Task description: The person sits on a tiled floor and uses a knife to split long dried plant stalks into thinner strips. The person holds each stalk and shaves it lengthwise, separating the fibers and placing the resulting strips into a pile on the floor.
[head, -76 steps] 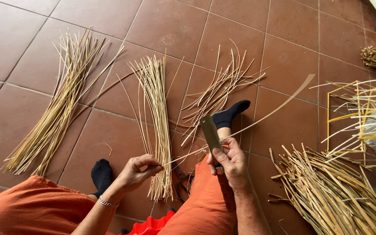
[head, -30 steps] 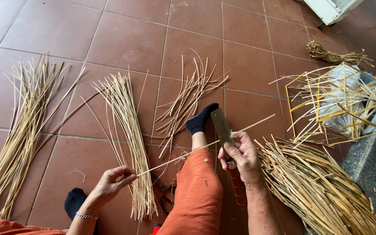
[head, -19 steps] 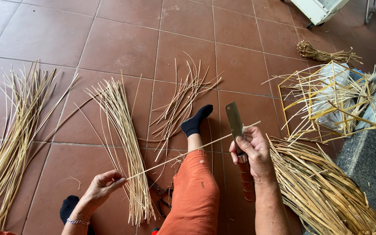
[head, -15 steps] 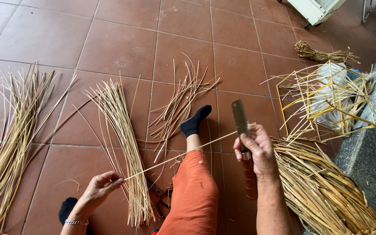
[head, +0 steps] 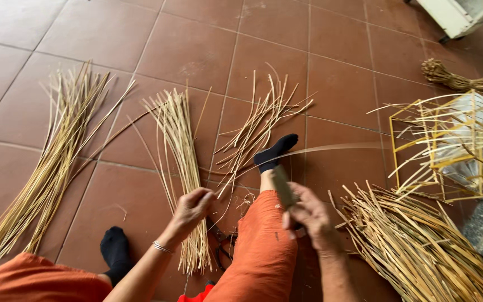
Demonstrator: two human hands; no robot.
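- I sit on the tiled floor (head: 197,50) with my legs in orange trousers (head: 264,251) stretched out and black socks on both feet.
- My right hand (head: 308,215) has its fingers clamped around the handle of a knife (head: 283,187), whose broad flat blade points up and away from me, just above my right knee.
- A long thin bamboo strip (head: 331,149) runs from near the knife out to the right in a shallow arc over the floor; it is blurred, and I cannot tell exactly where the blade meets it.
- My left hand (head: 191,207), with a thin bracelet at the wrist, has its fingers drawn together in a pinch; what they pinch is too thin and blurred to make out. It sits just over the near end of a middle bundle of strips (head: 177,145).
- To the far left lies a bigger, longer bundle of strips (head: 57,162), fanned at the top.
- Ahead of my right foot lies a loose scatter of short strips (head: 261,126).
- On my right, beside my right leg, lies a thick pile of rough offcuts (head: 420,246).
- Beyond that pile stands a yellow wire frame (head: 448,145) with strips tangled through it, and a small tied bunch (head: 459,81) lies further back.
- Dark shears (head: 222,243) lie on the floor between my legs, partly hidden.
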